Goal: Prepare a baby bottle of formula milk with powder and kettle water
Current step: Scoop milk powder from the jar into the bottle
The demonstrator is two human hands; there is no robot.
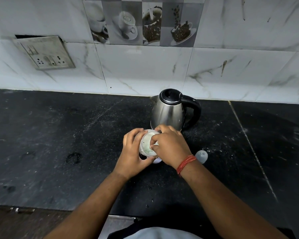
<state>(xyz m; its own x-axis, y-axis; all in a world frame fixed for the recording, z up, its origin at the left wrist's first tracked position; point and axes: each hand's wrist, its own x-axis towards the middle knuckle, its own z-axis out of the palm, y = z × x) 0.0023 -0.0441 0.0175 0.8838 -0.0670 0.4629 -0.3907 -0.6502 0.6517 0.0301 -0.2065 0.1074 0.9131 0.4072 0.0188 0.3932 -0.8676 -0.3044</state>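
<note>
Brushed steel kettle (pixel 167 114), speckled stone counter (pixel 59 144)

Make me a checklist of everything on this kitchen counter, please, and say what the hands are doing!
Surface: black stone counter, dusted with pale specks and a few wet marks.
Job's things: steel kettle, lid shut, upright by the wall; baby bottle held in front of it; clear bottle cap lying to the right.
Clutter: nothing seen.
Grippers: left hand grips the bottle's side; right hand works at its top.
Cables: nothing seen.
Surroundings: marble-look wall tiles, coffee-picture tiles, loose socket plate.
</note>
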